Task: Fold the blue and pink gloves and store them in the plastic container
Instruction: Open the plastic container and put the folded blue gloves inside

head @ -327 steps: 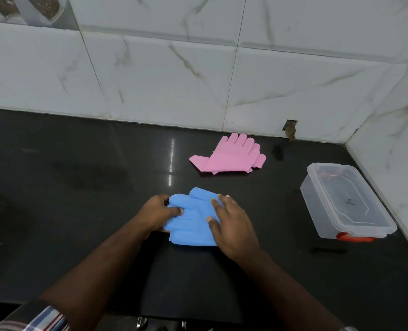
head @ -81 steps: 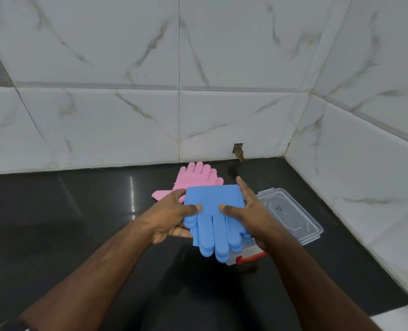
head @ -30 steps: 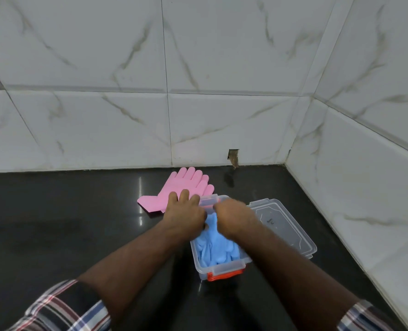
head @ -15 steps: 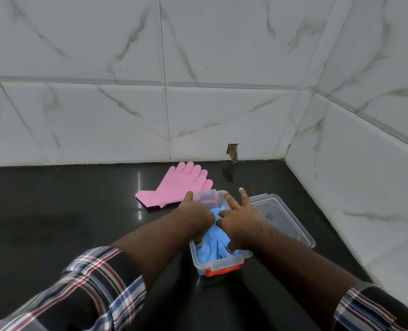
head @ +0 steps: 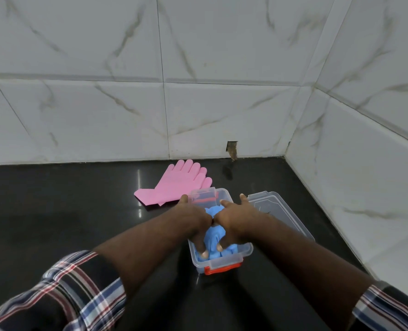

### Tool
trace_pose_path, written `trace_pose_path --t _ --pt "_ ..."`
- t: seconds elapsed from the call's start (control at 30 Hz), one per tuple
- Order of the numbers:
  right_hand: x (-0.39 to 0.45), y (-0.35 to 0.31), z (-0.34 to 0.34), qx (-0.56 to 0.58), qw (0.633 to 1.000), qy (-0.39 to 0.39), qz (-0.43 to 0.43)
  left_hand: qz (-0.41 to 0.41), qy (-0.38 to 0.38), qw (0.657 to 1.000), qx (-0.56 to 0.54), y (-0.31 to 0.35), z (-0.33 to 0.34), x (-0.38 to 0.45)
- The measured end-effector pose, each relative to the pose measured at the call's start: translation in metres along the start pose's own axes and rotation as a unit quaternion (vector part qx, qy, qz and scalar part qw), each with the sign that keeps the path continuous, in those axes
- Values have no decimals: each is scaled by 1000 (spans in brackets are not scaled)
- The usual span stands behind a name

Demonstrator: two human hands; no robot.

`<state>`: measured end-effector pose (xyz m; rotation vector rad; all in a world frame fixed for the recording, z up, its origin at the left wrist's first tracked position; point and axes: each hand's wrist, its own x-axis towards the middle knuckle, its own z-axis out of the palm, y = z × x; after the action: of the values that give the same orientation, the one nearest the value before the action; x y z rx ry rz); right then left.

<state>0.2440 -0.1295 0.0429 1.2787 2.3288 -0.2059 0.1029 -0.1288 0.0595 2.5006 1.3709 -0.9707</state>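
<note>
Since half a second ago, your left hand (head: pixel 196 219) and right hand (head: pixel 234 220) have sunk deeper, fingers curled down, pressing the blue gloves (head: pixel 213 235) into the plastic container (head: pixel 222 263) at centre frame. The soft, rubbery gloves bunch in crumpled folds inside clear, rounded walls with a red latch. Its transparent lid (head: pixel 281 216) lies just right. Flat, smooth pink gloves (head: pixel 174 187) rest above-left on the glossy black table (head: pixel 55 211).

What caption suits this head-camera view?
Both hands, left hand and right hand, press blue gloves into the plastic container; pink gloves wait.
</note>
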Motion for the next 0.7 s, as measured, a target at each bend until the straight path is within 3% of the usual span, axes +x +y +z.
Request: trace_pose_path --t 0.2,0.47,0.7 --pt "-6 -9 10 -44 999 20 -21 -22 71 996 44 15 25 9" --pt "1 -9 23 -70 994 79 -28 -44 69 996 41 18 32 18" --pt "-5 -8 -2 10 1000 -21 4 -21 11 1000 1 8 18 16"
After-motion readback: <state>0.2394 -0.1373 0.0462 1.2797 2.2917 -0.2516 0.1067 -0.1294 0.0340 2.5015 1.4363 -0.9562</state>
